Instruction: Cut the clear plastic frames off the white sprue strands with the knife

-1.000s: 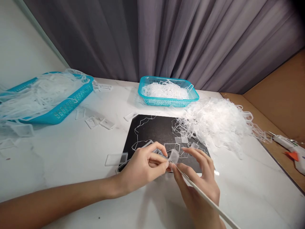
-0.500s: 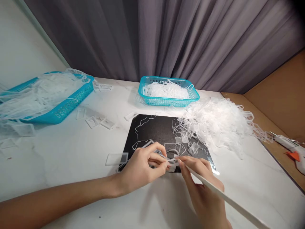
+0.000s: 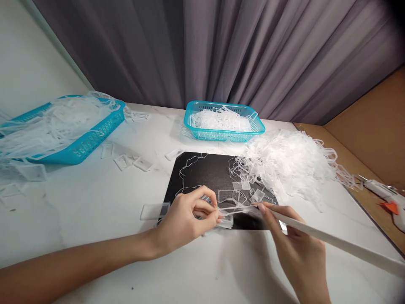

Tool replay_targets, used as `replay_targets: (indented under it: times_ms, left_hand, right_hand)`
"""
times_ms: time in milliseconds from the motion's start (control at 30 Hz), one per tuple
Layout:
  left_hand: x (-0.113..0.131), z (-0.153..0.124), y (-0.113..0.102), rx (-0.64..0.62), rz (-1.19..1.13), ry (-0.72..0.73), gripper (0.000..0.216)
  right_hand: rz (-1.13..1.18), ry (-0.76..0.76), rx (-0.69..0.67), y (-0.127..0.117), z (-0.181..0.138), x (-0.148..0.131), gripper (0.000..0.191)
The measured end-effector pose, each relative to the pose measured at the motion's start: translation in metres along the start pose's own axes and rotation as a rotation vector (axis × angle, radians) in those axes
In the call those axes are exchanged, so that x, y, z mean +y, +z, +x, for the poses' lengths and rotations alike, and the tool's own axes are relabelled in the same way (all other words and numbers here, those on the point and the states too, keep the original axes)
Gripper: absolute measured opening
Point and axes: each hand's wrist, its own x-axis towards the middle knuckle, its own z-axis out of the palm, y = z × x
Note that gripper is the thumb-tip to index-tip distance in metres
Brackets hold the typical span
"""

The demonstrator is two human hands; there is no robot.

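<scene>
My left hand (image 3: 190, 213) is closed in a pinch over the black mat (image 3: 205, 173), holding thin clear plastic pieces (image 3: 227, 221) at its fingertips. A translucent strip (image 3: 236, 208) stretches from there across to my right hand (image 3: 294, 236). My right hand is closed around a long, flat white stick (image 3: 341, 242), whose far end points past my wrist to the lower right. Its working tip is hidden by my fingers, and the strip's end meets the fingertips there. Beside my left wrist lies a clear rectangular piece (image 3: 152, 211).
A large heap of translucent strips (image 3: 291, 164) covers the mat's right corner. Blue baskets hold more plastic: one at the back (image 3: 228, 136), another at the left (image 3: 95, 141). Loose frames (image 3: 142, 164) lie on the white table. A white tool with an orange part (image 3: 389, 207) rests far right.
My right hand has moved to the right with the stick, away from my left hand. The strip between them is now drawn out longer. My left hand has barely moved.
</scene>
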Motion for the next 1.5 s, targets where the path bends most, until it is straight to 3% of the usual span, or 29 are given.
replay_targets:
  times_ms: [200, 467, 600, 767, 967, 1067, 1200, 1333, 1500]
  left_hand:
    - [0.000, 0.002, -0.003, -0.012, -0.047, -0.049, 0.012]
    - [-0.001, 0.005, -0.005, -0.004, -0.043, -0.043, 0.011]
    - [-0.002, 0.005, -0.006, 0.003, 0.066, -0.038, 0.011]
    - [-0.002, 0.003, -0.009, -0.090, 0.151, 0.066, 0.015]
    - [0.008, 0.002, -0.008, -0.032, 0.411, 0.338, 0.028]
    - [0.011, 0.001, -0.005, -0.079, 0.440, 0.436, 0.037]
    - [0.004, 0.002, 0.001, -0.171, 0.344, 0.433, 0.021]
    - [0.000, 0.003, 0.001, -0.131, 0.286, 0.355, 0.016]
    - [0.008, 0.004, -0.001, -0.143, 0.155, 0.182, 0.029]
  right_hand:
    - [-0.163, 0.147, 0.043, -0.020, 0.014, 0.003, 0.024]
    - [0.069, 0.293, 0.007, -0.028, 0.029, 0.010, 0.027]
    - [0.449, 0.265, -0.130, -0.025, 0.032, 0.019, 0.021]
    - [0.680, 0.311, -0.345, -0.013, 0.025, 0.013, 0.012]
    - [0.869, 0.374, -0.579, -0.003, 0.017, -0.005, 0.017]
    - [0.923, 0.424, -0.666, 0.001, 0.015, -0.009, 0.019]
    - [0.943, 0.468, -0.650, 0.005, 0.015, -0.008, 0.018]
    - [0.950, 0.478, -0.566, 0.004, 0.017, -0.006, 0.018]
    - [0.975, 0.511, -0.468, 0.001, 0.020, -0.003, 0.017]
